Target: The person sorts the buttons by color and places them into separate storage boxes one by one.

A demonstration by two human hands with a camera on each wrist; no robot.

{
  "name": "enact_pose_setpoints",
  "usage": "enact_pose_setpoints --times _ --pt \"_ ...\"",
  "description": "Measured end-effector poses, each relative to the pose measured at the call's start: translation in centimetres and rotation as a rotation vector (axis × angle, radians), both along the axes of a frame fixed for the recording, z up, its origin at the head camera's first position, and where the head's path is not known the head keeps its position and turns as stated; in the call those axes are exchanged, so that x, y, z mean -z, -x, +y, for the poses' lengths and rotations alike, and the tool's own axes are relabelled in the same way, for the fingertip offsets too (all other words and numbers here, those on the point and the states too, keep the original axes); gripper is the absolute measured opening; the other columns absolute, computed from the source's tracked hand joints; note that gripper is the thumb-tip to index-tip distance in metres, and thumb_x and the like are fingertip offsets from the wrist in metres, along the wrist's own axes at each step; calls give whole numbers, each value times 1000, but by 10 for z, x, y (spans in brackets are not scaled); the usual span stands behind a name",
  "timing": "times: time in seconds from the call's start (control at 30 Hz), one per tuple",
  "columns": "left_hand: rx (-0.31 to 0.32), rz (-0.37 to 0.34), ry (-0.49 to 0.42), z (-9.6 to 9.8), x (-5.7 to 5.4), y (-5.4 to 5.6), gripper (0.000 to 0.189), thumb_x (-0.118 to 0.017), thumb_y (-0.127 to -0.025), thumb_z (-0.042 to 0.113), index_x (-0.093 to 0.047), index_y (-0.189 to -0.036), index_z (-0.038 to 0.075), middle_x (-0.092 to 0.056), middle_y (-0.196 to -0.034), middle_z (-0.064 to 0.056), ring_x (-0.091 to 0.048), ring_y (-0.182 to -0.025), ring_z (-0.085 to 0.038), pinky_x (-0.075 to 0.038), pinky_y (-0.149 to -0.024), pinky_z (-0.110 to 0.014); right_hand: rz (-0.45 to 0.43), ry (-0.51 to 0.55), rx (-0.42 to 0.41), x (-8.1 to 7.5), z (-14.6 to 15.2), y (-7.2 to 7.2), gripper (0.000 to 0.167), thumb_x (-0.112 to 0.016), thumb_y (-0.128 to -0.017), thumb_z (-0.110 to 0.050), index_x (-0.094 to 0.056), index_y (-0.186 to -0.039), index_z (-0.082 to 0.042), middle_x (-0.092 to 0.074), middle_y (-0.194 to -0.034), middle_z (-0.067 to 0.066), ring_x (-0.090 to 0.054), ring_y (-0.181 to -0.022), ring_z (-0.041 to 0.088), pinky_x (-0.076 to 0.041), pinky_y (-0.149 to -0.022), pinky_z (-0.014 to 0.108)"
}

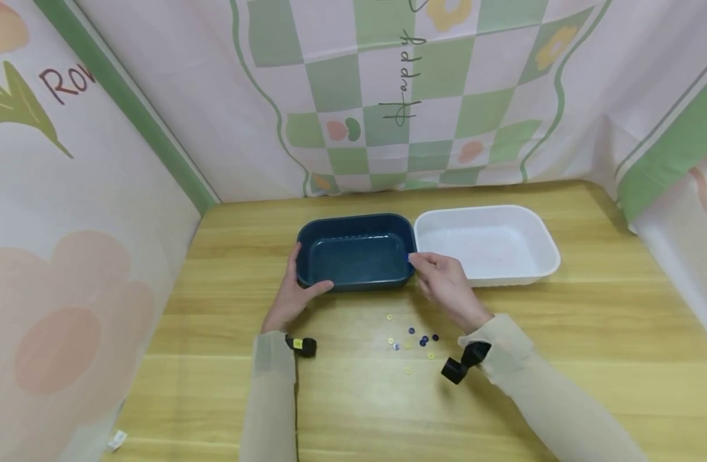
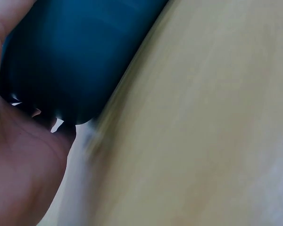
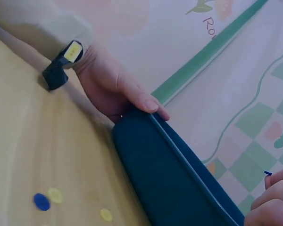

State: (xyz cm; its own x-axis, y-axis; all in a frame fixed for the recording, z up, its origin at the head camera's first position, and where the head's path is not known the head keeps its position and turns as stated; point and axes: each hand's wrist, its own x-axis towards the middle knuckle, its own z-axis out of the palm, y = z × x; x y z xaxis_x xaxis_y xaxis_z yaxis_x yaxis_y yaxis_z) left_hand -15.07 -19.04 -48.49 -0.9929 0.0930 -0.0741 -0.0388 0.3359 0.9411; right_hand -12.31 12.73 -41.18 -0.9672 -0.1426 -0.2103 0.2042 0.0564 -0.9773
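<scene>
My left hand [image 1: 292, 297] grips the left end of a dark teal baking dish [image 1: 362, 283]. Its thumb lies on the near rim, and the fingers go round the end wall. In the left wrist view the palm sits close against the dish's corner. Between thumb and fingertips, my right hand [image 1: 448, 287] pinches a small blue button [image 3: 268, 173] at the dish's right rim. On the wood in front lie several blue buttons [image 3: 41, 202] and yellow buttons [image 3: 106, 215], loosely scattered.
A white dish [image 1: 486, 247] stands right beside the teal one, under the right hand's knuckles. Both are on a wooden table [image 1: 353, 410]. Patterned cloth [image 1: 388, 96] hangs behind and at both sides. A black wrist camera [image 1: 456, 370] sits by the right cuff.
</scene>
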Motion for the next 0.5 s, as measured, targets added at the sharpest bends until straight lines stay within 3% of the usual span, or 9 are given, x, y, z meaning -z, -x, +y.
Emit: enact_pose_setpoints --times 0.13,0.37,0.5 --pt "0 16 0 0 0 -1 110 -82 -72 53 -5 -150 52 -6 -158 22 -8 -147 -22 -14 -114 -57 19 63 23 -1 -7 10 45 -52 -101 -38 -58 -119 2 -33 -49 -4 -29 -40 11 -23 -39 24" --pt "11 13 -5 0 1 0 112 -82 -70 55 -4 -150 53 -5 -158 22 -8 -147 -20 -14 -115 -55 4 133 43 -4 -16 20 46 -51 -102 -32 -52 -132 3 -30 -49 -6 -26 -38 9 -21 -39 20" --pt "17 26 -14 -1 0 -1 112 -82 -72 52 -3 -151 50 -4 -159 20 -7 -147 -21 -13 -115 -55 -10 158 49 -4 -20 25 41 -51 -102 -32 -55 -124 3 -29 -49 -6 -26 -39 8 -22 -40 20"
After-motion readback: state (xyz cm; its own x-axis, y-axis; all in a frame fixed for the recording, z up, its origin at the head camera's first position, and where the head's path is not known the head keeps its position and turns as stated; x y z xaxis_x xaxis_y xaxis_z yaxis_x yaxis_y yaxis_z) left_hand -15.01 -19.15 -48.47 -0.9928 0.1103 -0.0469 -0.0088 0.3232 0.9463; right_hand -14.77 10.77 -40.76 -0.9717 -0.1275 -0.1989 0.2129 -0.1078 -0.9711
